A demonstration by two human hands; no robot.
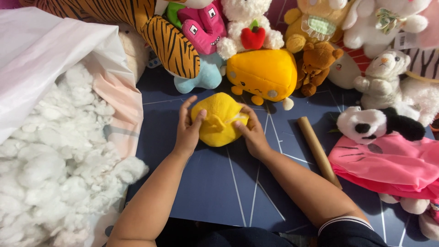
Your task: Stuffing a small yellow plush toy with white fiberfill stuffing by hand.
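A yellow plush toy (219, 120) is held between both hands just above the middle of the frame, resting on a dark blue mat (206, 183) marked with thin white lines. The left hand (188, 130) is pressed against the toy's left side, its fingers (186, 109) curled over the upper edge and the thumb laid on the front. The right hand (253, 133) is closed on the toy's right side, where a fold of yellow fabric is pinched between thumb and fingers.

A large white bag (45, 55) is seen at the left of the frame, open and heaped with white stuffing fibre (50, 174). A row of finished soft toys is ranged along the top of the frame: a tiger-striped toy (169, 43), a pink monster toy (203, 27), a white bear with a red apple (249, 27), an orange cheese-shaped plush (265, 71) just behind the held toy, and a small brown bear (318, 64). A cardboard tube (318, 151) is laid diagonally to the right of the right forearm, well apart from the yellow toy. At the right of the frame a black-and-white panda toy (375, 124) is seen lying above a flat pink fabric shell (388, 167).
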